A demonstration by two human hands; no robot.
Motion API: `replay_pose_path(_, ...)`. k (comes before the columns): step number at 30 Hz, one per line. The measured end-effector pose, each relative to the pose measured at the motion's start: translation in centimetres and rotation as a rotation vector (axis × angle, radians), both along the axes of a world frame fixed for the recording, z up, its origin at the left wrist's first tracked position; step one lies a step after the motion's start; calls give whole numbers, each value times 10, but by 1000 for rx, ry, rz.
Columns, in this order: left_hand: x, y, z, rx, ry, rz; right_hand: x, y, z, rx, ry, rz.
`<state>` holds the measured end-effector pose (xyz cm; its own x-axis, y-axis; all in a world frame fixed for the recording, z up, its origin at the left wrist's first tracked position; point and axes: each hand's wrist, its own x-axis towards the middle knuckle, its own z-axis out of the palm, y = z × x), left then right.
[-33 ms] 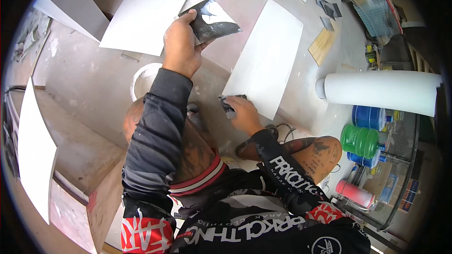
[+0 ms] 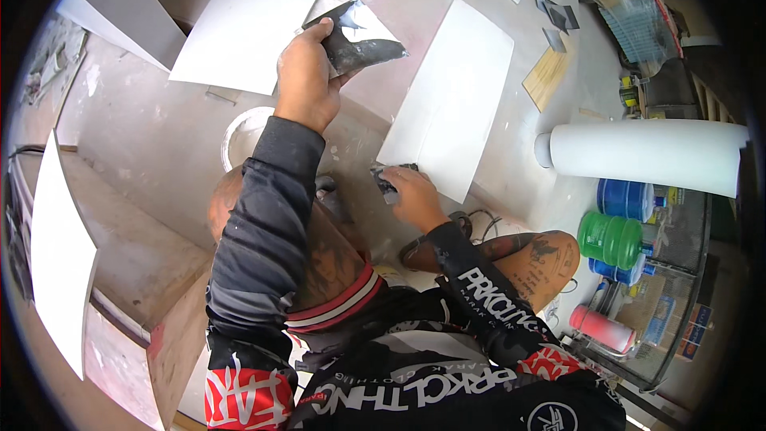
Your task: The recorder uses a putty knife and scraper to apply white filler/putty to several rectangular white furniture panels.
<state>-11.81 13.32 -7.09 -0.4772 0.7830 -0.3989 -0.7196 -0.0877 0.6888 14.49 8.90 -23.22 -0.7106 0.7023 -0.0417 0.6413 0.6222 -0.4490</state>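
Left of centre: a white bucket (image 2: 227, 144). Upper centre: the left hand (image 2: 306, 76), thumb uppermost, grips the left edge of a black-and-white sheet (image 2: 359, 54). Centre: the right hand (image 2: 416, 195) curls its fingers over a dark piece (image 2: 384, 182), beside the lower end of a white panel (image 2: 455, 88). Right: a green jug (image 2: 609, 239).

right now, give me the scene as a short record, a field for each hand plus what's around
left grip: holds a black sheet with a bright white area, raised in front
right grip: fingers on a small dark pad at the near end of the white panel
white panel: long, lying on the pale work surface
beyond the panel, right: pale wooden piece
right side: large white roll, green jug between blue ones
near left forearm: white round container, partly hidden
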Motion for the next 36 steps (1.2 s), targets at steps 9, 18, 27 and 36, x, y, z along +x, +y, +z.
replay_pose_path(9, 4, -4, -33, -148, 6, -307, 28, 9, 128, 83, 343, -139)
replay_pose_path(18, 65, -17, -3, -22, -371, -747, 11, 26, 168, 239, 602, -29)
replay_pose_path(27, 73, -6, -7, 524, 1015, -280, 64, 76, 138, -1283, 1244, -923)
replay_pose_path(36, 58, 14, -29, 159, 1792, -642, 71, 223, 117, -1401, 1570, -549)
